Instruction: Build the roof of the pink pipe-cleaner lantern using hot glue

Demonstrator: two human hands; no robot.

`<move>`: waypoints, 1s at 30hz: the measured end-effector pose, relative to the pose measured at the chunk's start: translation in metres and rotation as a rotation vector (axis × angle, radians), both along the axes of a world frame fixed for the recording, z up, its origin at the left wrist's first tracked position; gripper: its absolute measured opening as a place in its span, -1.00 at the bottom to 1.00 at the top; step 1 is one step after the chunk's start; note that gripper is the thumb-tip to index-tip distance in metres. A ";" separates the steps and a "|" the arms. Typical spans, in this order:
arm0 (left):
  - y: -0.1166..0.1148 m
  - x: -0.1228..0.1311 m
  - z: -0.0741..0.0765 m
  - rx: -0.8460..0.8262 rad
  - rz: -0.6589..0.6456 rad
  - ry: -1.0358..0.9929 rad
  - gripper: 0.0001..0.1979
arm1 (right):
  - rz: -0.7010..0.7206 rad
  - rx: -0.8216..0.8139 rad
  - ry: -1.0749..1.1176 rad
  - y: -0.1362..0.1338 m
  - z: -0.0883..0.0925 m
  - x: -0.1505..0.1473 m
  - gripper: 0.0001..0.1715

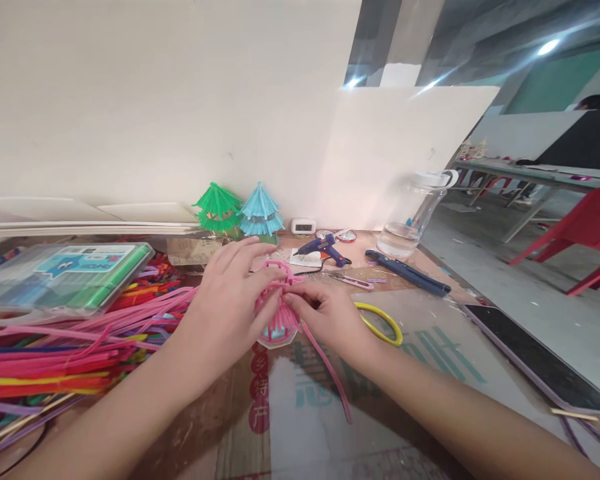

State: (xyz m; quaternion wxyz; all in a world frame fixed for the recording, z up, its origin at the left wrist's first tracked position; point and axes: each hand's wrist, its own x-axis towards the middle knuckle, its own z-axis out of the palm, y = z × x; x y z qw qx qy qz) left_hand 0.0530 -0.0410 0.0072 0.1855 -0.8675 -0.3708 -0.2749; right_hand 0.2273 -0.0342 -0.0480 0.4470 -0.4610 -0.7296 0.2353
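A small pink craft piece built from pipe cleaners, with a pale base, is in front of me. My left hand covers its left side, thumb and fingers closed on it. At its right edge my right hand pinches with thumb and forefinger at a pink pipe cleaner, whose loose end hangs down toward me. The fingers hide the exact contact points. Behind the hands stand a green pipe-cleaner tree and a light blue pipe-cleaner tree.
Bundles of coloured pipe cleaners and a clear plastic case lie left. A blue glue gun, small white clock, water bottle, dark blue hand tool, yellow loop and phone lie behind and right.
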 end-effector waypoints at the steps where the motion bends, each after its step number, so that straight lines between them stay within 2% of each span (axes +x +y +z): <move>1: 0.000 0.000 0.000 0.004 -0.004 0.000 -0.76 | 0.002 0.003 0.000 0.000 0.000 0.000 -0.76; 14: 0.004 0.003 -0.005 0.101 0.040 0.007 -0.79 | 0.016 0.000 0.002 0.000 0.001 -0.001 -0.74; 30: 0.006 0.005 -0.005 0.130 -0.007 -0.009 -0.81 | 0.006 0.013 -0.036 0.000 0.001 0.000 -0.73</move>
